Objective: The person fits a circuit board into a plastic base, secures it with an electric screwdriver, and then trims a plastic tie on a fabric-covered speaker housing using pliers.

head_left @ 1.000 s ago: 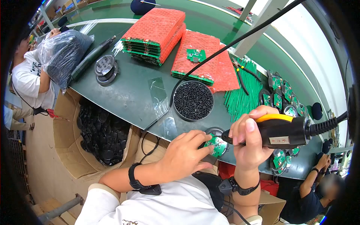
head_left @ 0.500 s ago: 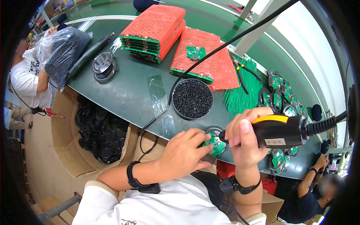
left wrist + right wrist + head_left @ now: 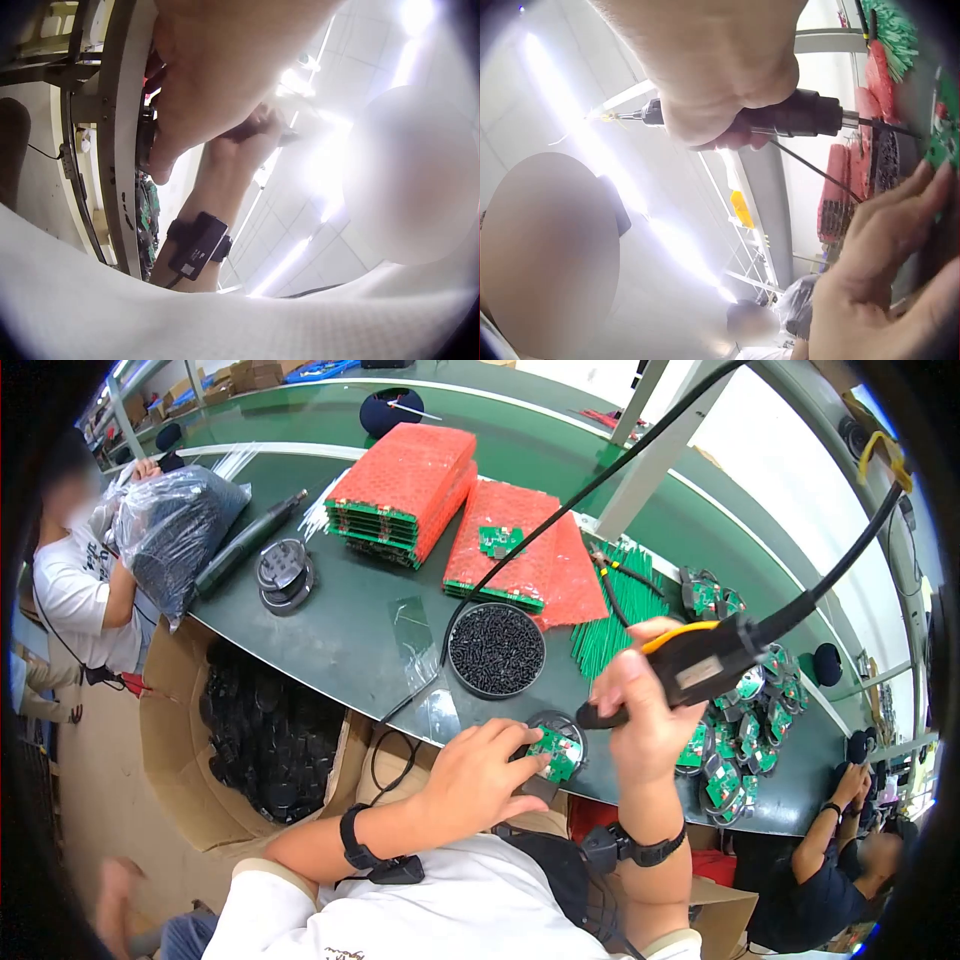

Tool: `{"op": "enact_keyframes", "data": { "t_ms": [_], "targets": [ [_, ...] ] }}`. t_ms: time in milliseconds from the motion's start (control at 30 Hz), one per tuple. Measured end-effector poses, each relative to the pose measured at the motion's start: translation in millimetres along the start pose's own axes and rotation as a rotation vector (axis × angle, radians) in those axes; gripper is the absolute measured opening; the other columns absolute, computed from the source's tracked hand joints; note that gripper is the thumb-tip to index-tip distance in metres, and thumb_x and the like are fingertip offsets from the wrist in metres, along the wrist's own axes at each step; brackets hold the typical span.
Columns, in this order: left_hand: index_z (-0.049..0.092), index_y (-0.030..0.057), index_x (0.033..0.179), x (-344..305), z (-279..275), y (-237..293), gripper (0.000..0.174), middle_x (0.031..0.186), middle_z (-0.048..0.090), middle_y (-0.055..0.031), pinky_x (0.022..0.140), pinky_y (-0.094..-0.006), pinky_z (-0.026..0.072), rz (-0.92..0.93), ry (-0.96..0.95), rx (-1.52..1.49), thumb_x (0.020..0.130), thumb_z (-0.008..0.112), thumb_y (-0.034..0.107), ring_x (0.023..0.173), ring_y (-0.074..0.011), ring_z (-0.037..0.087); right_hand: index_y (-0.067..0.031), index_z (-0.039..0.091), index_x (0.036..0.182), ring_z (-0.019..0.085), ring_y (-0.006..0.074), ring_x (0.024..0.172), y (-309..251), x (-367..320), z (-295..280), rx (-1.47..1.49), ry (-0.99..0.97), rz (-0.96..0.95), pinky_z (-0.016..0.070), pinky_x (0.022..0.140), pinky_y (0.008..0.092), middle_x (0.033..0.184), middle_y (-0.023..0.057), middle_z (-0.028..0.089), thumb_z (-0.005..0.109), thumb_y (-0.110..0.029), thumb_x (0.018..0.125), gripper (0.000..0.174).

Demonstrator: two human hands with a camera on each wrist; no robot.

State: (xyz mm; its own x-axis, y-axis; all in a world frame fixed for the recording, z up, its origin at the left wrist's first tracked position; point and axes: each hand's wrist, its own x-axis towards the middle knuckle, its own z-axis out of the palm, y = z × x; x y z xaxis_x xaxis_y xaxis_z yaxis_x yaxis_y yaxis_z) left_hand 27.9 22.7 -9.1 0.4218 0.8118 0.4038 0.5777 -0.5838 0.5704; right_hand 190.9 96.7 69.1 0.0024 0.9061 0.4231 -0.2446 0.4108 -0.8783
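Note:
My right hand (image 3: 645,705) grips a black electric screwdriver (image 3: 705,665) with a yellow strip along its top. In the right wrist view the screwdriver (image 3: 802,112) has its thin bit pointing towards a green circuit board (image 3: 946,131). In the head view its black nose is beside the round black housing (image 3: 578,732) at the table's front edge. The circuit board (image 3: 556,754) lies in that housing. My left hand (image 3: 480,775) rests its extended fingertips on the board's left side, thumb held apart. The left wrist view shows mostly the left hand (image 3: 217,75) from below.
A round dish of black screws (image 3: 497,650) stands behind the board. Further back are red bubble-wrapped board stacks (image 3: 410,480), green sticks (image 3: 600,640) and cutters (image 3: 612,595). Assembled housings (image 3: 735,745) are piled right. A carton of black parts (image 3: 270,730) sits left. People work at both sides.
The head view has tilted, so the table sits lower in it. My right hand has drawn the screwdriver up and back from the board. The left hand stays on the board.

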Motion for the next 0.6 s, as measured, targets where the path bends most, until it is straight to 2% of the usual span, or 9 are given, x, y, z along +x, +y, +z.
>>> {"op": "enact_keyframes", "data": {
  "t_ms": [67,167,233,267,333,400,467,567,600],
  "targets": [
    [0.072,0.0092,0.109,-1.4,-0.2,-0.3,0.049,0.121,0.063,-0.0103,0.091,-0.0441,0.0515,0.004,0.002,-0.007,0.067,0.085,0.032,0.113,-0.031,0.061,0.0018,0.054,0.115,0.057,0.0123,0.054,-7.2,10.3,-7.6,-0.009,0.084,-0.045,0.0502,0.053,0.0289,0.072,0.0037,0.059,0.065,0.0,0.094,0.024],
    [0.071,0.0109,0.111,-1.4,0.9,-2.7,0.05,0.123,0.063,-0.0095,0.091,-0.0433,0.0514,0.032,-0.003,0.014,0.064,0.086,0.02,0.114,-0.0312,0.061,0.0023,0.055,0.118,0.062,0.0135,0.066,-8.9,13.4,-24.6,-0.041,0.069,-0.066,0.0531,0.066,0.0296,0.082,0.0061,0.063,0.066,0.0,0.093,0.027],
    [0.071,0.0115,0.109,-2.9,5.1,-4.0,0.05,0.123,0.063,-0.0088,0.091,-0.043,0.0517,-0.002,0.025,0.003,0.061,0.084,0.009,0.115,-0.0311,0.061,0.0024,0.054,0.121,0.065,0.0144,0.082,-10.5,10.6,-27.7,-0.146,0.107,-0.078,0.0522,0.079,0.0294,0.094,0.0076,0.066,0.067,-0.001,0.093,0.031],
    [0.071,0.0115,0.109,-3.7,6.8,-5.6,0.05,0.123,0.063,-0.0088,0.091,-0.043,0.0517,0.004,0.024,0.004,0.061,0.084,0.009,0.115,-0.0311,0.061,0.0019,0.054,0.125,0.064,0.0142,0.092,-13.4,4.8,-37.2,-0.274,0.057,-0.062,0.0494,0.087,0.0297,0.103,0.0086,0.067,0.07,-0.002,0.09,0.038],
    [0.072,0.0112,0.106,-5.7,8.9,-9.7,0.046,0.12,0.065,-0.0086,0.09,-0.0422,0.0536,0.029,0.075,-0.034,0.062,0.083,0.006,0.112,-0.031,0.063,0.0003,0.055,0.126,0.065,0.0131,0.087,-3.8,-9.9,-49.6,-0.773,0.215,-0.285,0.051,0.08,0.0292,0.101,0.0091,0.068,0.073,-0.003,0.088,0.042],
    [0.073,0.0107,0.106,-6.9,10.5,-11.7,0.046,0.117,0.066,-0.0089,0.089,-0.0416,0.0547,0.034,0.105,-0.054,0.061,0.083,0.005,0.11,-0.0309,0.064,-0.0001,0.055,0.127,0.067,0.0136,0.078,-15.8,-46.4,-68.7,-0.98,0.128,0.037,0.053,0.07,0.0296,0.098,0.0099,0.072,0.074,-0.007,0.089,0.043],
    [0.074,0.0102,0.105,-6.1,11.1,-12.7,0.045,0.115,0.067,-0.0093,0.088,-0.041,0.0558,0.04,0.133,-0.072,0.061,0.083,0.005,0.108,-0.0308,0.065,-0.0003,0.056,0.125,0.068,0.0137,0.069,-10.7,-72.4,-79.1,-0.881,-0.067,0.463,0.0533,0.061,0.0291,0.089,0.0098,0.073,0.074,-0.009,0.091,0.04],
    [0.074,0.0091,0.107,-5.6,14.9,-11.6,0.046,0.111,0.068,-0.0098,0.087,-0.0403,0.0572,0.04,0.157,-0.133,0.062,0.084,0.004,0.104,-0.0305,0.067,0.0002,0.05,0.13,0.069,0.0154,0.069,2.1,-97.4,-77.7,-0.388,-0.083,0.767,0.0554,0.061,0.0266,0.085,0.0099,0.071,0.068,-0.006,0.096,0.038],
    [0.073,0.009,0.108,-6.8,18.2,-10.9,0.045,0.112,0.067,-0.0098,0.086,-0.0405,0.0572,0.045,0.135,-0.155,0.064,0.084,0.006,0.105,-0.0312,0.066,0.0002,0.05,0.13,0.069,0.0154,0.069,6.7,-100.8,-77.4,-0.388,-0.069,0.765,0.0554,0.061,0.0266,0.085,0.0099,0.071,0.068,-0.006,0.096,0.038]
  ]
}}
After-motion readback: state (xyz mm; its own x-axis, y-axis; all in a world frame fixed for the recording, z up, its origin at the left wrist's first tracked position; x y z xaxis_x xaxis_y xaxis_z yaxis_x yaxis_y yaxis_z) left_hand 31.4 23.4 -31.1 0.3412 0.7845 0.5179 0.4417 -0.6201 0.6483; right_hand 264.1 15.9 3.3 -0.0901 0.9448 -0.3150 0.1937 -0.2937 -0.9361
